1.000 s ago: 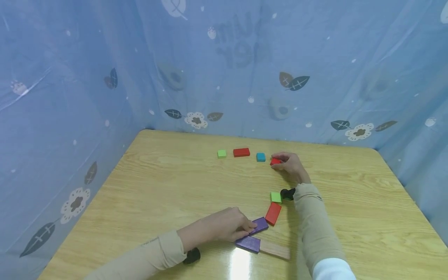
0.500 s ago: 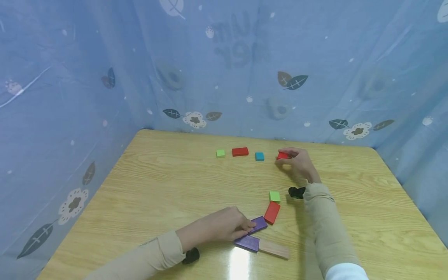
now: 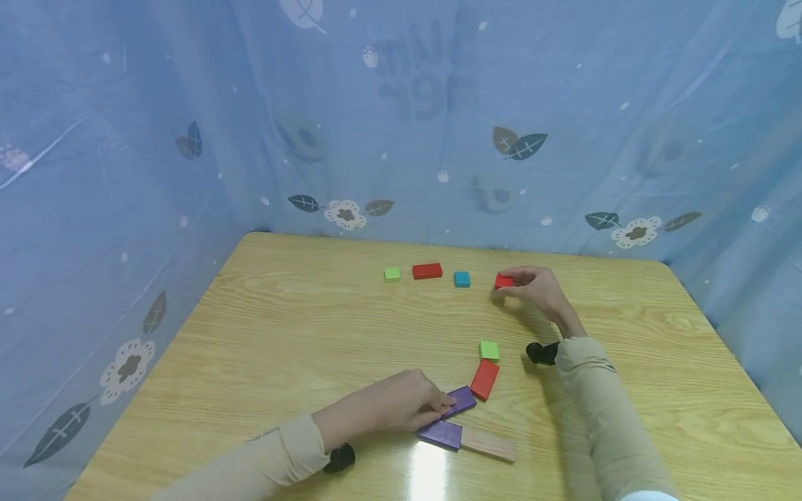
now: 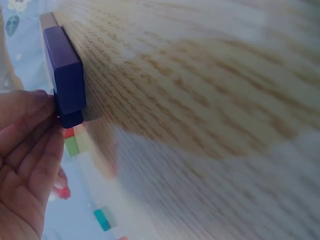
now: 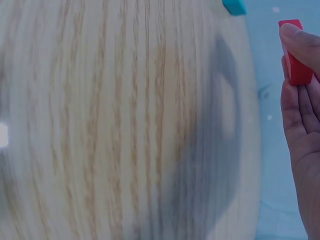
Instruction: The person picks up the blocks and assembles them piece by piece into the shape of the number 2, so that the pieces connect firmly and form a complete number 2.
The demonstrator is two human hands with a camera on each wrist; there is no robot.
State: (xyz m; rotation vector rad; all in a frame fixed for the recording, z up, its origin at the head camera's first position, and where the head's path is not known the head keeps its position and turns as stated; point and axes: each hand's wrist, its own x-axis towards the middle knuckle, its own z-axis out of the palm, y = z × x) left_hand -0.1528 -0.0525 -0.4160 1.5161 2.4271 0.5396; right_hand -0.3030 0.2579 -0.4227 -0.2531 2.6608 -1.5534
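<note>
My right hand (image 3: 544, 292) pinches a red block (image 3: 504, 281) between thumb and fingers, to the right of a small blue block (image 3: 461, 279). In the right wrist view this red block (image 5: 299, 65) appears raised off the tabletop. At the front, my left hand (image 3: 404, 402) holds the near end of a purple block (image 3: 461, 401) with thumb and fingertips. A second purple block (image 3: 441, 434) lies just in front, end to end with a plain wooden block (image 3: 489, 444). Beyond the held purple block are a red block (image 3: 485, 379) and a green block (image 3: 489, 350), set close together in a line.
Toward the back of the wooden table (image 3: 301, 313) lie a green block (image 3: 392, 275) and a long red block (image 3: 427, 271), in a row with the blue one. A patterned blue curtain (image 3: 401, 139) hangs along the table's back and left sides.
The right hand has carried its red block rightward, away from the blue block, then stayed nearly in place. My left hand keeps its position on the purple block.
</note>
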